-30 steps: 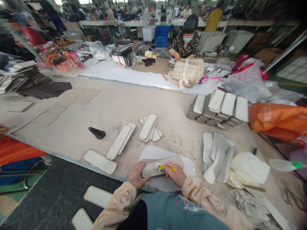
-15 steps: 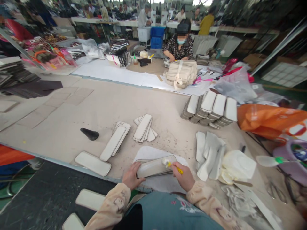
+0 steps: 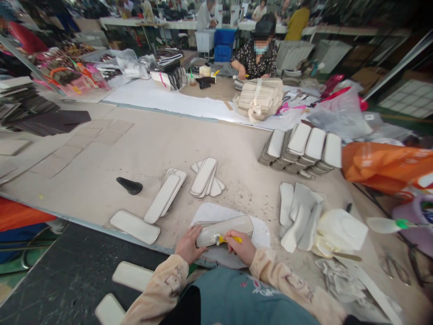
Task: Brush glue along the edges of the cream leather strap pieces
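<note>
Beneath the yellow-handled brush (image 3: 221, 239) lies a pale grey, round-cornered panel (image 3: 235, 226).

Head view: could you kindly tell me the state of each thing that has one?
Pale panel, lying atop others
Left hand, spread, touching the panel
Yellow brush, held, bristles at the panel
Right hand, closed around the brush
Cream bundle, tied with a pale strip
Black object, lying on the table

At right, an orange bag (image 3: 389, 167) just beyond a purple basin (image 3: 410, 216); nearer, blurred, probably a pair of scissors (image 3: 395, 270). Opposite, a person (image 3: 254, 58) in a dark patterned top (image 3: 269, 64), behind a tied beige bundle (image 3: 265, 100). Farther back, blue crates (image 3: 223, 46). At left, dark flat sheets (image 3: 50, 122); left of centre, a black tapered object (image 3: 129, 185).
</note>
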The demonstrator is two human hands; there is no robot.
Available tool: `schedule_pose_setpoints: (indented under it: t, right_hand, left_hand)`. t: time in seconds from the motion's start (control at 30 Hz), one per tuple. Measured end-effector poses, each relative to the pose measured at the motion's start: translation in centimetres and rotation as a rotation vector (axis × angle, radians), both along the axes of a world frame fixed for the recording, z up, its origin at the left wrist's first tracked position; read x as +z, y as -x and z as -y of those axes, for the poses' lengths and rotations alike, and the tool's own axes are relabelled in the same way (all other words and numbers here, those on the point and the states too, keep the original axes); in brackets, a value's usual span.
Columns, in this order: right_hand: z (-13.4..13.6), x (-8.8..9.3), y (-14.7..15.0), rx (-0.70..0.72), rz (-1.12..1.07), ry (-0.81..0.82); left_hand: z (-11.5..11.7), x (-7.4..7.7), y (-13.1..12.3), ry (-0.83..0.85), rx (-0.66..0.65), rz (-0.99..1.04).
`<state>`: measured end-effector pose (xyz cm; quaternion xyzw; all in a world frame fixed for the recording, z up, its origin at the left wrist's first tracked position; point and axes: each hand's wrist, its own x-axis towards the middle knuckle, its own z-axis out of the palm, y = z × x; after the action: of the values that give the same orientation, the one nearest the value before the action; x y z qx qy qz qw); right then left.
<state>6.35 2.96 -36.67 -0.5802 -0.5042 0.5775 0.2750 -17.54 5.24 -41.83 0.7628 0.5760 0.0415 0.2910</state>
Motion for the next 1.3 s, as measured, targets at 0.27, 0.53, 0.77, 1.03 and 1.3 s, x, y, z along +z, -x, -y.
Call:
schedule_pose_setpoints:
  t: [0.27,0.53,0.77,1.03,1.3]
  right_hand:
    - [1.3,1.9,-7.6,-0.164,0.397,-0.179]
    - [2.1,2.6,-5.8,0.1,1.005,-0.577]
    - [1.5,1.5,-0.4,0.48,0.915,-0.613]
    - [0.7,2.5,2.2,0.326,0.281,-0.466]
    - [0.4,-0.3,1.4,0.077,-0.06,-0.072]
  left_hand:
    - [-0.2,0.0,0.0,0.021,0.004,-0.025]
    - [-0.2,0.4,-0.3,0.019,-0.008,-0.047]
    - [-0.3,0.4,-0.3,0.001,-0.017,-0.026]
    - [0.0,0.2,-0.2,-0.022,-0.019,-0.001]
    - [0.2,0.4,-0.3,-0.027,0.004,-0.015]
